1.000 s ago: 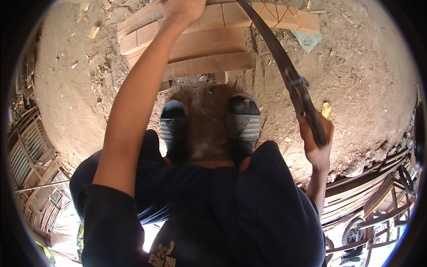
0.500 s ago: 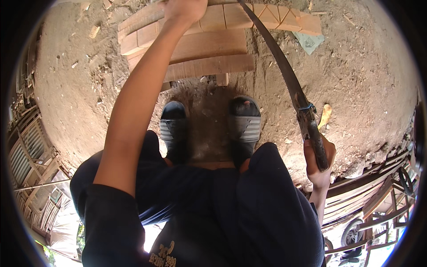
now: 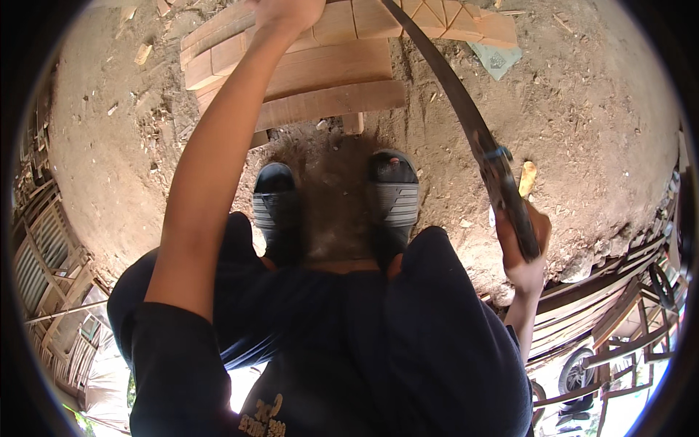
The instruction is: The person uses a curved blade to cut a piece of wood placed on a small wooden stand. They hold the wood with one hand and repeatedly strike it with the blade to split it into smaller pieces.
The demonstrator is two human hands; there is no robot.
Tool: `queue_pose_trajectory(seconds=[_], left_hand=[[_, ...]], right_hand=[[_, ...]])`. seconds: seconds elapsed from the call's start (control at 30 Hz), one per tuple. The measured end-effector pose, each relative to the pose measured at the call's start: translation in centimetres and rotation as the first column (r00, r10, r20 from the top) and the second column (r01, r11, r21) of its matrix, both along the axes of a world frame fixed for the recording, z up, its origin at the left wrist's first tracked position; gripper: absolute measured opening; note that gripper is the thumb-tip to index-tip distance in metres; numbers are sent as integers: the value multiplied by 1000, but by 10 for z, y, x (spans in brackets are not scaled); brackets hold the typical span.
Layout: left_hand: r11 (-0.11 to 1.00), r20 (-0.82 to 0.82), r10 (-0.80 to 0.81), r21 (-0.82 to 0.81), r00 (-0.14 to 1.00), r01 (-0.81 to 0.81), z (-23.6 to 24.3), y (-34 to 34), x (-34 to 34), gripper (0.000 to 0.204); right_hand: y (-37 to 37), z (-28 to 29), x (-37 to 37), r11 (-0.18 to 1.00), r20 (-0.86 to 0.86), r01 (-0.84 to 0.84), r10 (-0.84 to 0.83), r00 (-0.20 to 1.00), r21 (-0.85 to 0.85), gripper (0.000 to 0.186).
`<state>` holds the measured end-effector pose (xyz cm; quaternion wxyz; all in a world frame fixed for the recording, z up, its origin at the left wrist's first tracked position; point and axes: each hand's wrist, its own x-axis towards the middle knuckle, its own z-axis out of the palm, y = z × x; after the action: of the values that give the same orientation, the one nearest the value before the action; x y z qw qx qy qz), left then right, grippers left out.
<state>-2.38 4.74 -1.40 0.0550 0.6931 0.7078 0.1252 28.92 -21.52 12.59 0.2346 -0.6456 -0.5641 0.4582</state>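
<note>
My right hand (image 3: 511,244) is closed around the dark handle of a handsaw (image 3: 464,109). A blue tie wraps the saw where handle meets blade. The long toothed blade slants up and left, its far end reaching the top edge at a curved wooden plank (image 3: 371,20) marked with dark cross and diagonal lines. At the top edge, my left hand (image 3: 295,10) rests on that plank left of the blade; its fingers are cut off by the frame. Nearer to me lie a wider board (image 3: 328,69) and a reddish-brown board (image 3: 342,102).
My sandalled feet (image 3: 395,197) stand on bare soil just before the boards. A pale green sheet (image 3: 496,60) lies right of the plank, and a yellow scrap (image 3: 528,178) beside the saw handle. Timber (image 3: 582,320) and a motorbike wheel (image 3: 575,371) are at lower right.
The saw and my right hand have moved a little forward, away from me. My left hand stays on the plank. The whole view has shifted slightly.
</note>
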Motion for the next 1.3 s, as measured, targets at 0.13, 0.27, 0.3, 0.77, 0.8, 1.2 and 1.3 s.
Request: queue_pose_trajectory(seconds=[0.13, 0.27, 0.3, 0.77, 0.8, 1.2, 1.3], left_hand=[[1000, 21, -4, -21, 1000, 5, 0, 0, 6, 40], [996, 6, 19, 83, 1000, -19, -9, 3, -2, 40], [992, -11, 5, 127, 1000, -4, -6, -1, 3, 40], [998, 16, 28, -57, 999, -27, 2, -3, 6, 44], [999, 19, 28, -27, 999, -27, 3, -3, 7, 44], [999, -43, 38, -33, 998, -40, 0, 1, 7, 45], [992, 6, 62, -107, 998, -61, 6, -1, 8, 46]], right_hand=[[17, -12, -9, 999, -52, 27, -28, 998, -27, 13], [-15, -5, 7, 999, 0, 25, -25, 1000, -26, 10], [-19, -3, 7, 999, 1, 31, -31, 1000, -28, 10], [-2, 12, -14, 999, -2, 38, -38, 999, -5, 9], [6, 9, -21, 999, -17, 33, -32, 999, 40, 10], [18, 13, -21, 1000, 26, -7, 7, 1000, 24, 10], [40, -4, -30, 999, -61, 34, -34, 998, -2, 10]])
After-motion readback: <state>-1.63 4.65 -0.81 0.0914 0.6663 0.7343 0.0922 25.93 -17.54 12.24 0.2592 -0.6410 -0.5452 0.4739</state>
